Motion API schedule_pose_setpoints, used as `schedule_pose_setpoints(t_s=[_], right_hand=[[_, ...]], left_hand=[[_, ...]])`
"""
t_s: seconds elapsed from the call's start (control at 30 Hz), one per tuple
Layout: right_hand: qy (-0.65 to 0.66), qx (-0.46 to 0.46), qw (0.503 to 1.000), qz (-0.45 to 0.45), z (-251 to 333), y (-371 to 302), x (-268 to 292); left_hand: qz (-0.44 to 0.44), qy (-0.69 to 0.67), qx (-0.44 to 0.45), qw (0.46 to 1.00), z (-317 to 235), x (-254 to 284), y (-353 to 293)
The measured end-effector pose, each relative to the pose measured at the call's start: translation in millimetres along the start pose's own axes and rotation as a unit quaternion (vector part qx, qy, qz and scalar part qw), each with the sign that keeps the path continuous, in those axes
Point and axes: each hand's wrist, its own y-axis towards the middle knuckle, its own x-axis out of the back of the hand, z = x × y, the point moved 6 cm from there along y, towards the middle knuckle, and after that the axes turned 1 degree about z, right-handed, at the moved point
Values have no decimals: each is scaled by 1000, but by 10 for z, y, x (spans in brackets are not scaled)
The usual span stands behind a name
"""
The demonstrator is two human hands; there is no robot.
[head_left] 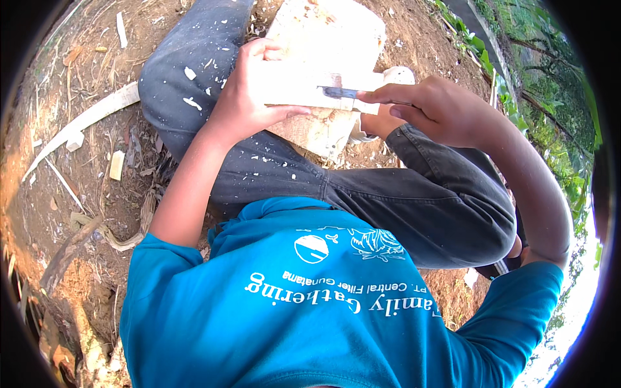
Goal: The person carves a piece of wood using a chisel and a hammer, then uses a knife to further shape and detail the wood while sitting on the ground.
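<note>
Currently, the right hand (440, 111) grips a knife (339, 92), its grey blade against the pale wooden workpiece (291, 92) that the left hand (240, 97) clasps; below both hands sits a larger wooden block (326, 35); farther out, left of the left hand, lies a curved wood strip (87, 126).

Teal T-shirt (310, 343): white print, upside down in view. Large lettering (336, 302) in one line; smaller lettering (359, 285) just above; round emblem (312, 249) and line drawing (377, 244) higher, side by side.
</note>
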Motion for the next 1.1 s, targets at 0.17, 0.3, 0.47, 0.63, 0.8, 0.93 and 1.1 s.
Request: schedule_pose_setpoints(t_s=[0.17,0.3,0.47,0.63,0.8,0.93,1.1], right_hand=[[86,23,996,9,43,142,-99],[63,29,998,-6,42,116,60],[-40,-9,999,-19,146,-121,222],[-94,-31,995,-4,148,-54,213],[-44,-23,999,-19,29,-21,62],[-32,-16,999,-11,23,1,52],[37,21,999,-9,42,200,-63]], left_hand=[[-4,-28,0,1000,64,15,2],[-25,10,-19,999,-38,13,-76],[-13,-9,-5,1000,41,28,-27],[-6,-18,2,1000,90,11,-8],[7,2,-11,1000,44,-8,-2],[12,10,4,1000,12,-6,-5],[-3,7,-8,1000,34,22,32]])
